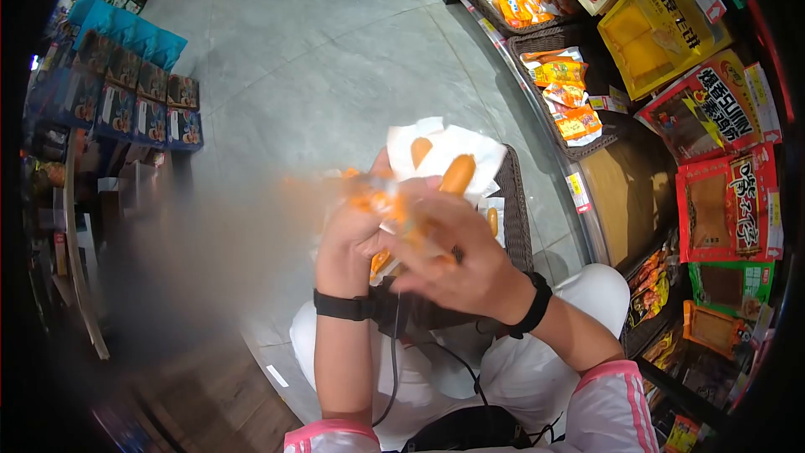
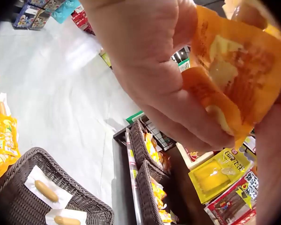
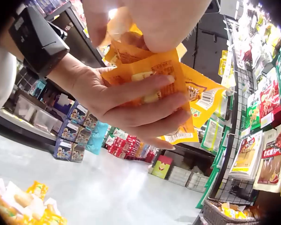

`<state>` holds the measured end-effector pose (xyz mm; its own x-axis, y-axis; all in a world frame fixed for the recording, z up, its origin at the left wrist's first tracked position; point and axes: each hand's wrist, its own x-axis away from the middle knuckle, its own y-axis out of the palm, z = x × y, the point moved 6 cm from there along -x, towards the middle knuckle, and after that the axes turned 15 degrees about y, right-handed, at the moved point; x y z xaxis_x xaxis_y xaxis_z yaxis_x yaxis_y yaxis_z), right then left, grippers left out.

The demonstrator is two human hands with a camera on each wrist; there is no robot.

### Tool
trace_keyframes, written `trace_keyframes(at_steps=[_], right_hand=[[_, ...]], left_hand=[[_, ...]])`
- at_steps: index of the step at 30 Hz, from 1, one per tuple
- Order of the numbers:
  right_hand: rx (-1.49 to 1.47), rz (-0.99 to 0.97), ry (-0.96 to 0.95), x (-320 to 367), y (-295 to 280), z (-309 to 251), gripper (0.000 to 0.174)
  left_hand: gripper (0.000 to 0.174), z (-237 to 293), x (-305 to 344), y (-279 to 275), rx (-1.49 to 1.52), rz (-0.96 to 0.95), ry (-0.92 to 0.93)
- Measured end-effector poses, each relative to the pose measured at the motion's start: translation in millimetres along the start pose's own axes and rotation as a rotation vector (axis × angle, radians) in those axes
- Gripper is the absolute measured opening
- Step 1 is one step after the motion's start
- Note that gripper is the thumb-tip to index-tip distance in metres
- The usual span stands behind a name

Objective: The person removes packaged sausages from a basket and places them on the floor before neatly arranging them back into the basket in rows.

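My left hand (image 3: 131,105) grips several orange snack packets (image 3: 152,75), its fingers spread across them in the right wrist view. At their top edge my right hand (image 1: 461,243) pinches a packet; its fingers are blurred in the head view. A shiny brown rounded piece (image 2: 249,15), like a sausage, shows at the packet's upper edge in the left wrist view. Beyond the hands, a sausage (image 1: 459,174) lies on white paper (image 1: 436,136). Part of the packets is hidden behind the fingers.
A dark wicker basket (image 2: 100,210) below holds sausages on white paper and yellow packets (image 2: 7,136). Shelf baskets (image 1: 602,149) of snacks and hanging packs (image 1: 729,201) line the right side. Boxes (image 1: 151,109) stand at the left, and grey floor (image 1: 319,42) lies between.
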<state>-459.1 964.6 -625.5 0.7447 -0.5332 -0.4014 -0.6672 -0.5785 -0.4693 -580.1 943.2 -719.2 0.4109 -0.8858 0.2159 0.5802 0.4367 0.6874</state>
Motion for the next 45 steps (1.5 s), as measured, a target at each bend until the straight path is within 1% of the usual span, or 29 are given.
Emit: trace_keyframes(at_steps=[1,4,5,8,10,11,12,14,15,17,18,20,24,27,30,33,36,39,41,43,45], right_hand=[[0.033,0.046,-0.005,1.6,-2.8,5.4,0.037],[0.064,0.126,0.202,-0.1,-12.9,21.2,0.032],[0.099,0.145,0.159,-5.1,-19.4,20.1,0.035],[0.054,0.480,0.209,-11.0,-34.0,38.3,0.038],[-0.324,0.404,0.453,-13.4,-33.8,50.6,0.038],[-0.352,0.385,0.519,-13.8,-33.0,53.8,0.038],[-0.379,0.366,0.586,-14.0,-32.2,56.9,0.038],[-0.111,0.373,0.609,-13.7,-36.9,59.5,0.038],[0.084,0.310,0.480,-15.2,-35.5,54.0,0.039],[0.466,0.175,0.211,-14.6,-25.6,44.7,0.040],[0.464,0.145,0.143,-14.6,-20.9,40.7,0.041],[0.460,0.085,0.007,-14.1,-7.4,29.4,0.042],[0.398,0.057,0.100,-12.0,-1.3,34.3,0.045],[0.430,0.106,0.140,-16.5,-6.3,28.4,0.049],[0.395,0.014,0.190,-16.8,1.6,32.9,0.055],[0.371,-0.026,0.217,-11.2,7.4,40.0,0.059],[0.383,-0.060,0.248,-9.4,9.9,42.4,0.058],[0.402,-0.021,0.251,-6.8,9.6,42.7,0.056],[0.360,-0.016,0.257,-4.7,11.5,44.8,0.054],[0.353,-0.021,0.245,-2.4,14.5,46.4,0.052],[0.379,-0.036,0.214,-0.6,17.7,46.5,0.050]], left_hand=[[0.061,-0.9,-6.9,-0.4,-0.035,-0.019,-0.004],[0.061,8.8,-10.2,7.4,-0.036,-0.011,0.112],[0.060,7.4,-12.8,3.2,-0.066,0.008,0.128],[0.058,17.0,-13.0,6.4,-0.131,0.079,0.194],[0.058,17.2,-12.3,2.4,-0.162,0.099,0.181],[0.058,17.9,-12.3,1.6,-0.183,0.109,0.184],[0.058,18.1,-12.2,0.9,-0.205,0.119,0.186],[0.057,19.8,-11.9,0.8,-0.244,0.148,0.262],[0.057,20.8,-11.8,0.1,-0.264,0.162,0.299],[0.054,15.3,-16.7,-4.1,-0.281,0.078,0.280],[0.053,13.3,-18.7,-4.6,-0.289,0.035,0.270],[0.050,14.5,-18.0,1.3,-0.248,0.066,0.259],[0.044,16.2,-17.6,8.5,-0.240,0.067,0.284],[0.045,19.3,-16.2,12.2,-0.178,0.092,0.281],[0.040,21.1,-17.6,12.1,-0.179,0.076,0.307],[0.050,22.3,-14.3,7.7,-0.225,0.134,0.342],[0.049,20.4,-15.4,8.4,-0.175,0.144,0.297],[0.049,7.9,-21.9,-1.5,0.103,0.121,0.182],[0.050,17.8,-16.1,18.9,0.241,0.079,0.132],[0.051,20.2,-12.9,23.7,0.163,0.084,0.141],[0.051,17.2,-11.3,15.0,-0.130,0.135,0.206]])
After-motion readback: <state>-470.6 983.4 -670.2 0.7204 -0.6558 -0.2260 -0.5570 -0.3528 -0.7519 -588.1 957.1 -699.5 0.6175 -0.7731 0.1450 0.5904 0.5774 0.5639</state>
